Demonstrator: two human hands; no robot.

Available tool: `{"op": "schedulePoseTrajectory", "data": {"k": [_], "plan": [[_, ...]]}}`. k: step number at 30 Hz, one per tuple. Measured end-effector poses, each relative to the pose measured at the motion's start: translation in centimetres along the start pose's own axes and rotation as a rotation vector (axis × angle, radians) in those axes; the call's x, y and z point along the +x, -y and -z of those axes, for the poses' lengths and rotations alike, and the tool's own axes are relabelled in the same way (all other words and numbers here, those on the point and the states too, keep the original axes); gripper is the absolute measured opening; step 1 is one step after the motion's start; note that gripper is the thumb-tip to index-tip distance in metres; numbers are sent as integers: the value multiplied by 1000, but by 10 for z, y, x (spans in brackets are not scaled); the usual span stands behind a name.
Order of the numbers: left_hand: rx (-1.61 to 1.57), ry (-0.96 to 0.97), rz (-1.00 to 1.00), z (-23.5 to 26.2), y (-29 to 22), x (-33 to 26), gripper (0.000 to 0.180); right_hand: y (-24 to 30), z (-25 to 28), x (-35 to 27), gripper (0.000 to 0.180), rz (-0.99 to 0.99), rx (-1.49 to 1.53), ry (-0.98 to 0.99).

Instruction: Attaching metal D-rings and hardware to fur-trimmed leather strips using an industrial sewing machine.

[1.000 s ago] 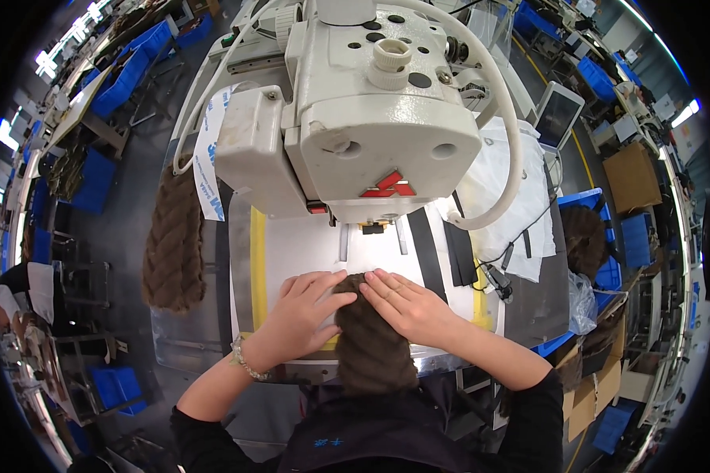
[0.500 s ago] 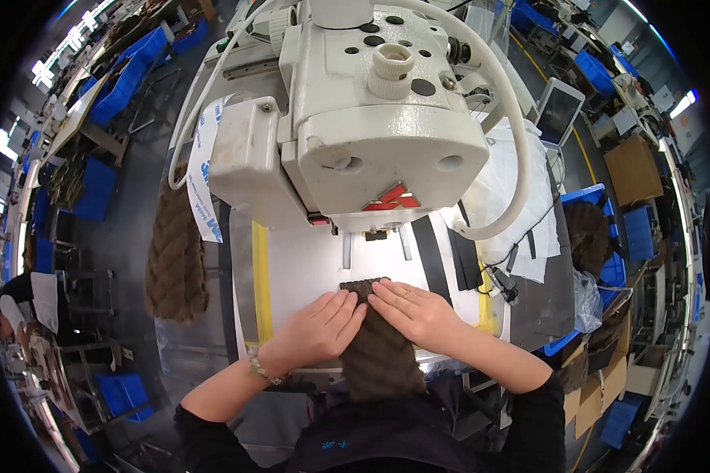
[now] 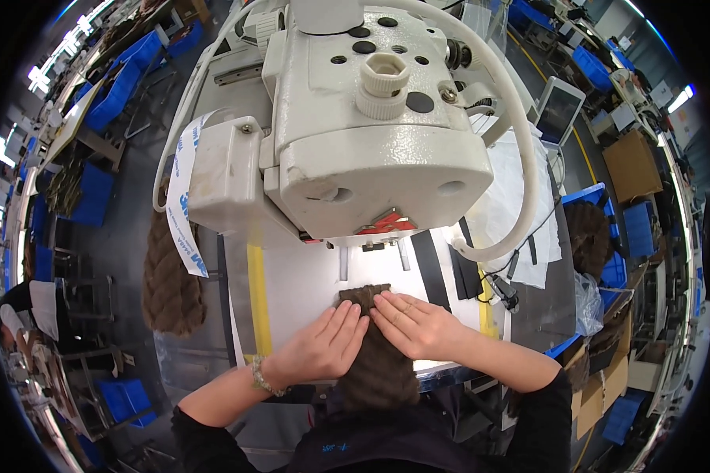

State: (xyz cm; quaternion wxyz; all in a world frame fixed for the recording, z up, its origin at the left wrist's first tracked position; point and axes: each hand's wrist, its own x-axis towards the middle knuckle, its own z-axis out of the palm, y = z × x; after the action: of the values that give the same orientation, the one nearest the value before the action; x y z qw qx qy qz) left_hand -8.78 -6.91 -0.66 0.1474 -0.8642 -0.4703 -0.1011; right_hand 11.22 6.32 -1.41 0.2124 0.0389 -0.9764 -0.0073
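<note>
Left hand (image 3: 323, 344) and right hand (image 3: 418, 327) on brown fur strip (image 3: 379, 380), in front of white sewing machine (image 3: 383, 173) — can't tell if pinching or just pressing — second fur piece (image 3: 170, 296) at its left front

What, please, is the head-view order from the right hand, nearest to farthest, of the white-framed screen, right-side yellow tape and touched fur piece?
1. Fur piece: directly under the right hand.
2. Yellow tape: to the hand's right.
3. White-framed screen: far back right.
</note>
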Motion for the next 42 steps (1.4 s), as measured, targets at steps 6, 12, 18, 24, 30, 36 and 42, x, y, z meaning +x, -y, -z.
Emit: {"op": "schedulePoseTrajectory", "data": {"k": [6, 12, 18, 24, 30, 36, 42], "plan": [[55, -73, 20, -8, 23, 21, 24, -28, 8, 15, 24, -11, -103, -61], [38, -123, 31, -24, 37, 32, 21, -44, -5, 13, 22, -14, -164, -50], [40, -120, 19, -26, 42, 33, 19, -45, -11, 13, 23, -35, -145, -60], [18, -98, 2, -19, 39, 32, 20, -40, -4, 10, 21, -29, -154, -77], [15, -106, -2, -23, 39, 32, 21, -43, -5, 10, 19, -31, -156, -101], [62, -137, 14, -31, 44, 35, 20, -52, -11, 10, 16, -32, -235, -102], [61, -157, 63, -33, 50, 33, 21, -59, -13, 20, 16, 8, -207, -106]]}}
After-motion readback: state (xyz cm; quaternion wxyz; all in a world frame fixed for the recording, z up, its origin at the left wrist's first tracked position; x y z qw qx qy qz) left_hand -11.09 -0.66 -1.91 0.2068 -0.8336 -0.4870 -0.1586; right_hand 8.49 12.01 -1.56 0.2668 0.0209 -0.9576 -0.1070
